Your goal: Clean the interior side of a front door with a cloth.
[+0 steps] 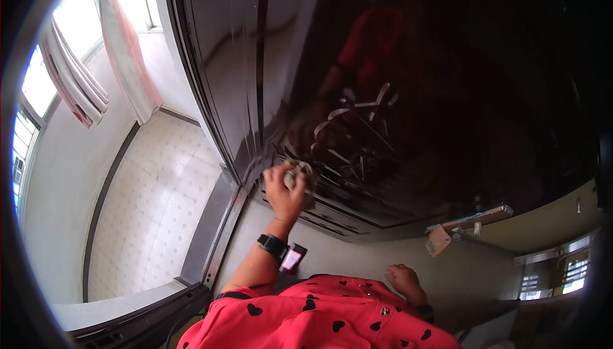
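My left hand grips a crumpled beige-grey cloth against the lower left part of a dark glossy door. Beside the cloth, the door carries a raised ornament of curved, leaf-like lines. A red shape and a raised arm are mirrored in its polished surface. My right hand hangs low at my side, away from the door, with its fingers curled; no object shows in it. Dark bands are on both wrists, and a small device with a lit screen is near the left one.
To the left, a doorway with a dark metal frame opens onto a tiled floor, windows and knotted pink-and-white curtains. A narrow ledge with a hanging tag juts out at right. Pale floor lies below the door.
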A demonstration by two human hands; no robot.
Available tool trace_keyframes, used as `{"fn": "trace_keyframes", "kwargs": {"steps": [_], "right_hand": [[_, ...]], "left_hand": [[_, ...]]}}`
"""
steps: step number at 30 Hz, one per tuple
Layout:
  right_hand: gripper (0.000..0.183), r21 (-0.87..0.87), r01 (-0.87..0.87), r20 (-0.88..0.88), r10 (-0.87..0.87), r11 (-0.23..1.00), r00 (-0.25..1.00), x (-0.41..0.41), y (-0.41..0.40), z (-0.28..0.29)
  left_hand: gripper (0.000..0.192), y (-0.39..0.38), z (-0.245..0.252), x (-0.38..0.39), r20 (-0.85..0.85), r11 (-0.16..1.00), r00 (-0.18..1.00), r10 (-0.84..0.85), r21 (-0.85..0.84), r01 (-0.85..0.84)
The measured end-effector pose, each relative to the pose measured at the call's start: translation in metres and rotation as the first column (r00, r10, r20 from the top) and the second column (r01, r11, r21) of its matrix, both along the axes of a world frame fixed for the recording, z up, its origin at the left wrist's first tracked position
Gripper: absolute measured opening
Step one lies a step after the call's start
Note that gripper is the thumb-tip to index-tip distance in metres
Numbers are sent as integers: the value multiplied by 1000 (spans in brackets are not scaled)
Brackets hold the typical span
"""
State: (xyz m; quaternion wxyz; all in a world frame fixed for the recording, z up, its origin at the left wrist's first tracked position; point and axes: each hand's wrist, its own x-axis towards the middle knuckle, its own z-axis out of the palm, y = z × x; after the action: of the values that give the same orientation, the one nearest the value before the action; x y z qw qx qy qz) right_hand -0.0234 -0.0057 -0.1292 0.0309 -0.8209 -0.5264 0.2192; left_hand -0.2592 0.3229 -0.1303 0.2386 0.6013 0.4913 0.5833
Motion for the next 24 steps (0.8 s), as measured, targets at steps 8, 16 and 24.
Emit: {"fn": "trace_keyframes", "kwargs": {"steps": [8, 16, 24], "right_hand": [[27, -66, 22, -33, -24, 998, 999, 9, -5, -3], [29, -74, 58, -50, -62, 996, 997, 12, -24, -10], [29, -135, 61, -113, -76, 989, 991, 6, -25, -17]], "left_hand": [[27, 32, 18, 7, 40, 947, 972, 230, -239, -214], [25, 31, 25, 8, -139, 932, 943, 302, -163, -323], [29, -8, -5, 24, -416, 964, 907, 71, -204, -169]]}}
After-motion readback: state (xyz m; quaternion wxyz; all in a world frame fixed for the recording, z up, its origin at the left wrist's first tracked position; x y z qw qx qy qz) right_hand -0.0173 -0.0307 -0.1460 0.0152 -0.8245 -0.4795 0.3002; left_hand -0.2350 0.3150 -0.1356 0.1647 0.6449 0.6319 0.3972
